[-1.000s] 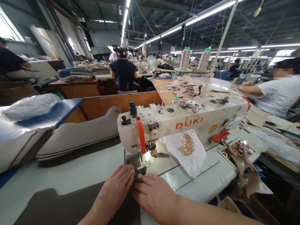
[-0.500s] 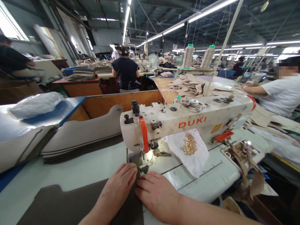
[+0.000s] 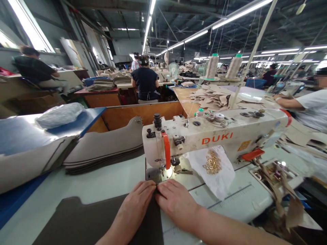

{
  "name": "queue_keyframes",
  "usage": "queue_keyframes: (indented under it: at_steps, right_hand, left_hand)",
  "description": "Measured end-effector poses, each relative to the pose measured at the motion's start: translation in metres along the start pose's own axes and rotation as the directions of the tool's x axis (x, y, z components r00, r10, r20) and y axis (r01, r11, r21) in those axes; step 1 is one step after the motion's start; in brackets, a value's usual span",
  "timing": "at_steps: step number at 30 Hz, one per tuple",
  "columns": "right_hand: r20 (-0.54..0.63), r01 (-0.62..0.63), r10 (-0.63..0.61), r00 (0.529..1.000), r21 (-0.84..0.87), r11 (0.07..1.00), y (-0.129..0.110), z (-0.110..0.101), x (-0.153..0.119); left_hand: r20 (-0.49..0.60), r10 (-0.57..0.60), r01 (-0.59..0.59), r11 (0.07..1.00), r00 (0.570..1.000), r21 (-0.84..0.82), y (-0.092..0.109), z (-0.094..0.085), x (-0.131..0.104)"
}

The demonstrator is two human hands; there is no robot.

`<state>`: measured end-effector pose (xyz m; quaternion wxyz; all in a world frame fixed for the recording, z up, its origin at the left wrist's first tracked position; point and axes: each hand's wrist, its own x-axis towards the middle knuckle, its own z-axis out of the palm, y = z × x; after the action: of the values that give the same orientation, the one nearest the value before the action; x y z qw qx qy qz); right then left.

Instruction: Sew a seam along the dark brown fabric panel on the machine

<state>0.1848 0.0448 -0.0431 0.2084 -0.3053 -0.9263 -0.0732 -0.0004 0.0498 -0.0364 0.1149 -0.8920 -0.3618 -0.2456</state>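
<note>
A dark grey-brown fabric panel (image 3: 102, 217) lies on the machine table in front of me, its far corner just short of the sewing machine (image 3: 189, 139). My left hand (image 3: 139, 202) rests over that corner, with thumb and fingers pinched together on the edge. Beside it, my right hand (image 3: 177, 200) closes on the same corner, fingers bent and fingertips almost meeting the left ones. Whatever small piece lies under the fingertips is hidden. The needle and presser foot (image 3: 163, 172) stand just beyond both hands, lit by a small lamp.
Stacked grey panels (image 3: 107, 146) lie left of the machine. On the right, gold metal rings (image 3: 213, 162) sit on white paper (image 3: 224, 183). A parts tray (image 3: 276, 173) with hanging fabric strips stands farther right. Co-workers sit at other tables, one in dark clothing (image 3: 145, 81) ahead.
The view has swung a little left, so everything sits farther right. My hands have come closer together at the corner, and the dark scrap seen between them is now covered.
</note>
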Motion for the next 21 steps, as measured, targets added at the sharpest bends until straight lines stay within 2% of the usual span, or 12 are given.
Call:
queue_keyframes:
  at_steps: [7,12,16,21]
  right_hand:
    - [0.039,0.034,-0.033,0.999,-0.023,0.999,0.015,-0.003,0.001]
    - [0.067,-0.013,0.016,0.998,-0.051,0.999,0.031,-0.006,0.003]
    - [0.036,-0.024,0.025,0.999,-0.020,1.000,0.036,-0.005,0.004]
    - [-0.012,-0.034,0.034,0.999,0.002,0.999,0.039,-0.003,0.005]
  left_hand:
    - [-0.041,-0.023,0.022,1.000,0.999,-0.005,0.000,0.010,0.014]
    - [-0.042,0.013,-0.011,0.999,0.999,0.046,-0.004,0.021,0.029]
    - [-0.063,0.054,-0.048,0.995,0.997,0.087,-0.006,0.022,0.036]
    - [-0.103,-0.011,0.015,0.999,0.995,0.044,-0.007,0.022,0.038]
